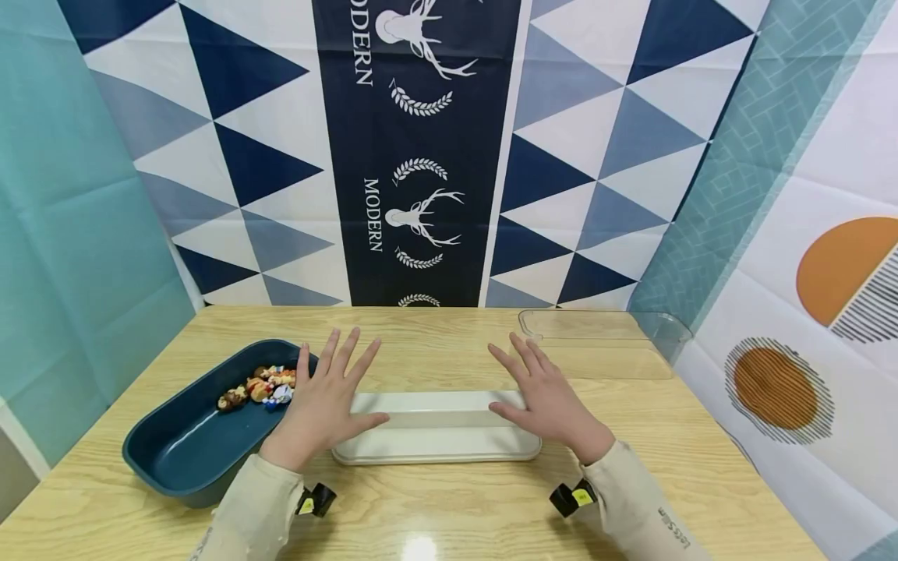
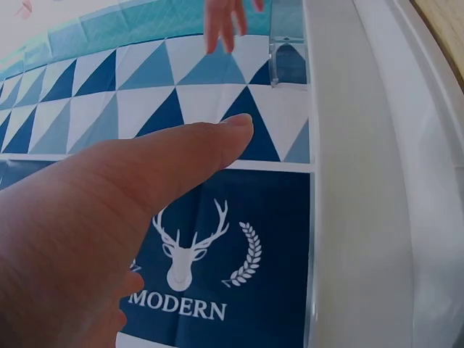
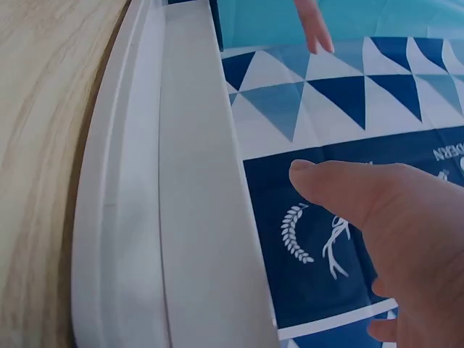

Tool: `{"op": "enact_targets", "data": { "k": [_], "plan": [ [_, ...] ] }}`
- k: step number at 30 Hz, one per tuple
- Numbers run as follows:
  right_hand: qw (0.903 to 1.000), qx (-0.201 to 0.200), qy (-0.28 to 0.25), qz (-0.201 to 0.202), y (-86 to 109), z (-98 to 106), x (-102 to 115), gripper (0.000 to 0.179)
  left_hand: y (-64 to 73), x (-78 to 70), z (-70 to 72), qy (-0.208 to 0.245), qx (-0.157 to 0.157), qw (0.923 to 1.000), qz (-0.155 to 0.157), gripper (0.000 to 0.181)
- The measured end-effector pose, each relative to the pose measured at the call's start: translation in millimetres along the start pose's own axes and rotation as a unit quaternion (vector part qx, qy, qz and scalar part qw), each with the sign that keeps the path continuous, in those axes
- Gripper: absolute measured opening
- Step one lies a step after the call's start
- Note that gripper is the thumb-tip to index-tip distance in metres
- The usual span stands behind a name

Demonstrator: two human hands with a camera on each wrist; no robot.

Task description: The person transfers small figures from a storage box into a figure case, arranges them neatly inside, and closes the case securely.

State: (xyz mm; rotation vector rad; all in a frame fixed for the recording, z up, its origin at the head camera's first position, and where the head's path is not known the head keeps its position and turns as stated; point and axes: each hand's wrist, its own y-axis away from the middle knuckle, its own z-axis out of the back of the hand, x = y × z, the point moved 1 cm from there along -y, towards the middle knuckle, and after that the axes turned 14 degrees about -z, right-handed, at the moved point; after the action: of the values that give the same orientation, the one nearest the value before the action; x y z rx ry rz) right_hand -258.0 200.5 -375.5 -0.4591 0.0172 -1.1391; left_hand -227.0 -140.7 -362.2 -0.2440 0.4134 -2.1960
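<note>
Both hands hover with fingers spread and hold nothing. The left hand [image 1: 324, 405] is above the left end of a long white tray-like container [image 1: 435, 444], beside a dark blue bin [image 1: 175, 467]. Several small colourful figurines [image 1: 259, 386] lie inside that bin, partly hidden by the left hand. Over the white container's right end is the right hand [image 1: 550, 405], its fingertips near a clear plastic lid [image 1: 610, 362]. In the left wrist view the left thumb [image 2: 181, 148] points across the white container; the right wrist view shows the right thumb [image 3: 348, 185] likewise.
A light wooden table [image 1: 449, 514] carries everything. Behind it hangs a patterned cloth [image 1: 421, 156] with triangles and deer heads; more cloth covers both sides. A black wrist camera [image 1: 319, 499] sits under the left sleeve, another [image 1: 571, 497] under the right.
</note>
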Motion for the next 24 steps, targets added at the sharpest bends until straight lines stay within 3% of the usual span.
{"op": "enact_targets", "data": {
  "k": [5,13,24],
  "plan": [
    [0.9966,0.035,-0.074,-0.01,0.9,-2,-10,0.079,0.6,3.1,3.5,-0.019,-0.003,0.9998,0.003,0.103],
    [0.979,0.089,-0.181,-0.033,6.7,-10,-26,0.075,6.3,9.7,7.1,-0.027,-0.011,0.9995,0.01,0.1],
    [0.9279,0.171,-0.324,-0.068,13.4,-21,-46,0.072,18.8,17.7,9.4,-0.035,-0.028,0.999,0.01,0.095]
  ]
}}
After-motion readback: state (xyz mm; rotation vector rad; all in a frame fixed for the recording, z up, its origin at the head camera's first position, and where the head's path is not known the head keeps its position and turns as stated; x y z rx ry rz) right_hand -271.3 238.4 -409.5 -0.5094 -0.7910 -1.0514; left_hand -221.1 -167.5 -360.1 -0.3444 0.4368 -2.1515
